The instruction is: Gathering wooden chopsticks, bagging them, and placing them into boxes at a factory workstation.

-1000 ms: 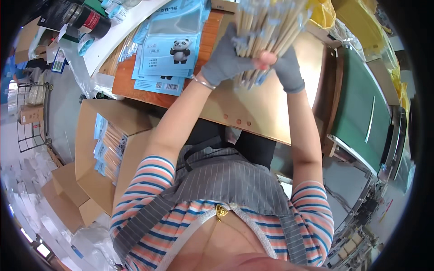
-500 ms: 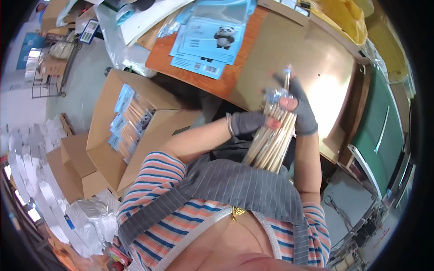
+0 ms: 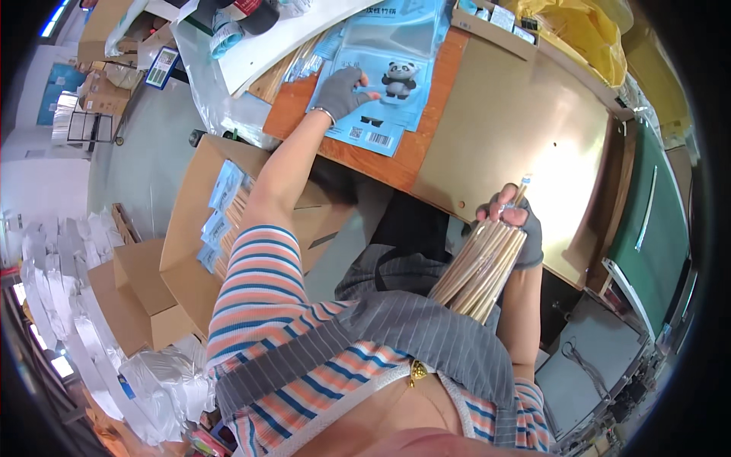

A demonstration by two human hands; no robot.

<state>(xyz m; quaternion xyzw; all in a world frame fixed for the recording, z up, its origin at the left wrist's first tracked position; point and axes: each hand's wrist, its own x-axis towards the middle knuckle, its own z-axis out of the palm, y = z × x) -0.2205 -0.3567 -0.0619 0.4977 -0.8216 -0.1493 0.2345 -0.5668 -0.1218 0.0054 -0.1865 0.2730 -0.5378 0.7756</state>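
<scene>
My right hand, in a grey fingerless glove, is closed round the upper end of a bundle of chopsticks in clear wrap. The sticks slant down towards my apron, and a thin piece pokes up above my fingers. My left hand, gloved the same way, lies with fingers apart on a stack of light-blue plastic bags printed with a panda. These bags rest on the orange-brown wooden table top. Whether a left fingertip has hold of a bag does not show.
Left of me an open cardboard box contains filled blue packs of chopsticks. A tan board adjoins the wooden top. Yellow plastic lies at the far right, beyond a green panel. White wrapped bundles are piled at lower left.
My left hand has left the chopstick bundle and reached up and left onto the blue bags. My right hand, still gripping the bundle, has come down and slightly right.
</scene>
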